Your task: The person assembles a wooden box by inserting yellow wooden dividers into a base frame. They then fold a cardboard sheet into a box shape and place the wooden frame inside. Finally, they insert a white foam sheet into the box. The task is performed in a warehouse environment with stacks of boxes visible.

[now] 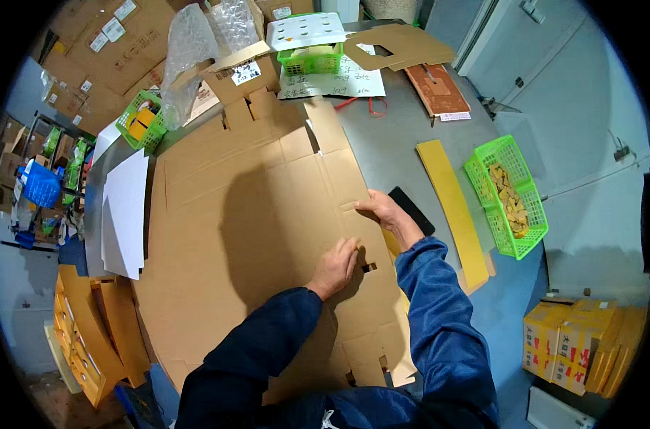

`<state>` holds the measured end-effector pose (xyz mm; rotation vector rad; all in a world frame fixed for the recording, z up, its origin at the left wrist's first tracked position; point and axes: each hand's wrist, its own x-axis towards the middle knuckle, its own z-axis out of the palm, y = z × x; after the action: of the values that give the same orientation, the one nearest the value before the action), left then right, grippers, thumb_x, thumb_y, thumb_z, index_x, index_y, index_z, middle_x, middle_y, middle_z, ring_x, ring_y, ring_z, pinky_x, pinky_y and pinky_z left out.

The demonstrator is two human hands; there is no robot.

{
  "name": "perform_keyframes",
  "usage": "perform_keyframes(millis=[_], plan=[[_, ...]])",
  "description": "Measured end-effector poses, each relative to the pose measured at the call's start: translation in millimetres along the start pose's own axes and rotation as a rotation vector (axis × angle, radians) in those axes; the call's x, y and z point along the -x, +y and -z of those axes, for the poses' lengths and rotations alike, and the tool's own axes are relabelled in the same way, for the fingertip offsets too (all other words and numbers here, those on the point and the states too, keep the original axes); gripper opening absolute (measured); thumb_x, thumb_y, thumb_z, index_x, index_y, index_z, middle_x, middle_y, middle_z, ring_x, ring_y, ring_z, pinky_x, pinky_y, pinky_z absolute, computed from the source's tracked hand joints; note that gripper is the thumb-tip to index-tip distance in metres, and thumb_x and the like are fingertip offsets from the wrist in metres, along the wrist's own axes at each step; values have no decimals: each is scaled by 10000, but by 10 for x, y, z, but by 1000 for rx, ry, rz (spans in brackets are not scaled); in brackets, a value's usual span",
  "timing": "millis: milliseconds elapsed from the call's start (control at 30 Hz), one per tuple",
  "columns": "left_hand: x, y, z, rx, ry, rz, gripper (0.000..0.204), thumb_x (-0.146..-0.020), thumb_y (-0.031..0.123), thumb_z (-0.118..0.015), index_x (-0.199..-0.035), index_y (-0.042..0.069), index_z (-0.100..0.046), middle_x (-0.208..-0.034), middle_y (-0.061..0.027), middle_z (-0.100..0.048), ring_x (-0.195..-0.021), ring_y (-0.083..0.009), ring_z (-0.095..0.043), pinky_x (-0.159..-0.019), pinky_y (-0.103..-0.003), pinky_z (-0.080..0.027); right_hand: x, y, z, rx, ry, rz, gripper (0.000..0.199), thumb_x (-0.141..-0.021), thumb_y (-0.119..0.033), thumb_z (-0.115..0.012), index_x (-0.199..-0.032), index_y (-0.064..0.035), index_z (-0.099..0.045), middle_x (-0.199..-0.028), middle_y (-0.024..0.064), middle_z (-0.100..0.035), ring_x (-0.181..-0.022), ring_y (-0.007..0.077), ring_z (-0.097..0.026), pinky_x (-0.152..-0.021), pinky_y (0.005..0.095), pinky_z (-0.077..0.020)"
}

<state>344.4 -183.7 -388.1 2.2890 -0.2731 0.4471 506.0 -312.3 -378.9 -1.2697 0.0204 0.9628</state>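
A large flat sheet of brown cardboard (pixel 196 279), with crease lines and cut slots, covers much of the grey table in front of me. My right hand (pixel 383 211) grips its right edge, thumb on top and the other fingers hidden beneath. Just left of that edge, my left hand (pixel 333 267) rests on the sheet with its fingers curled and pressed together. Whatever those fingers may hold does not show. Close to my left fingertips is a small cut slot (pixel 369 268). A black phone (pixel 412 211) lies beside my right wrist, partly covered by it.
On the right, a long yellow strip (pixel 454 211) lies near a green basket (pixel 507 196) of small yellow pieces. White sheets (pixel 123 214) lie left. Farther back are another green basket (pixel 140 121), bubble wrap (pixel 193 57) and a reddish-brown board (pixel 437 89). Cartons (pixel 575 343) stand low right.
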Motion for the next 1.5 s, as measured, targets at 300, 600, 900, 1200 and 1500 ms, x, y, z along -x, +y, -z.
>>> perform_keyframes(millis=[300,600,900,1200,1500], plan=[[-794,-200,26,-244,-81,70,178,-857,188,-551,-988,83,-491,-813,-111,-506,-726,-286,-575,-588,-391,-481,-42,108,-85,-13,24,199,355,-823,9,-494,-1178,7,-497,-1102,93,-582,-978,153,-567,-847,289,-464],[-813,-434,-72,-270,19,34,151,-836,176,-558,-893,56,-486,-767,-111,-503,-670,-257,-575,-536,-349,-474,-21,125,-59,-77,43,198,349,-854,-32,-511,-1199,11,-484,-1083,80,-594,-974,153,-580,-833,267,-466],[-120,-1005,646,350,386,328,180,-944,219,-445,-895,52,-493,-725,-85,-557,-532,-204,-525,-446,-323,-431,-439,-212,161,870,313,489,432,-844,-199,-600,-1214,-5,-493,-1141,137,-539,-1036,243,-539,-893,351,-440],[563,-1038,1418,1534,560,553,329,-978,377,-387,-927,83,-526,-684,-24,-508,-480,-73,-428,-376,-211,-333,-2088,-1002,-1788,1534,-216,856,378,-863,-214,-561,-1191,-30,-528,-1175,182,-557,-1067,326,-543,-908,380,-432],[587,-1240,1542,1705,628,597,372,-991,352,-363,-1115,44,-532,-746,-3,-509,-513,-61,-420,-384,-211,-325,-3332,-855,-2712,1945,-83,878,379,-891,-308,-492,-1108,-14,-595,-1057,236,-608,-970,374,-577,-848,441,-450]])
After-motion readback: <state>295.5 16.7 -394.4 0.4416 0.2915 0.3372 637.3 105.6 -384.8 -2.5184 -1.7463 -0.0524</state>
